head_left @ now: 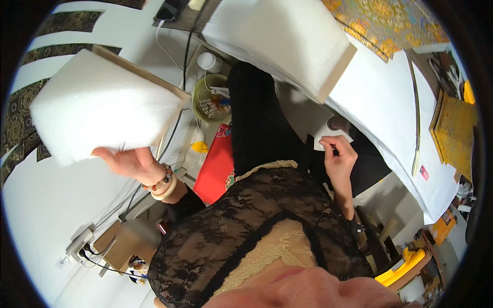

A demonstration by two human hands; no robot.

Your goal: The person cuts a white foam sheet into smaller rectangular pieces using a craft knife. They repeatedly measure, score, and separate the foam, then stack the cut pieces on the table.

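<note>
My left hand [131,163] grips the lower edge of a white padded board [102,105], its thumb out along the near side. The board has a soft, fuzzy white face and a tan edge, and it is raised at the left beside the wall. Beaded and pale bracelets circle my left wrist. My right hand [340,158] is over my lap, its fingers curled and pinched together. Whether something small is between those fingertips I cannot make out. A second white padded board [292,46] with a tan edge lies on the white-covered table [380,92] ahead.
A greenish basket [210,109] stands beside a white round-topped container [209,62], with cables nearby. A red box [213,167] is next to my leg. Gold patterned fabric [390,23] lies on the table's far side; yellowish pieces [454,131] are at the right. Patterned dark strips [69,23] hang at the left.
</note>
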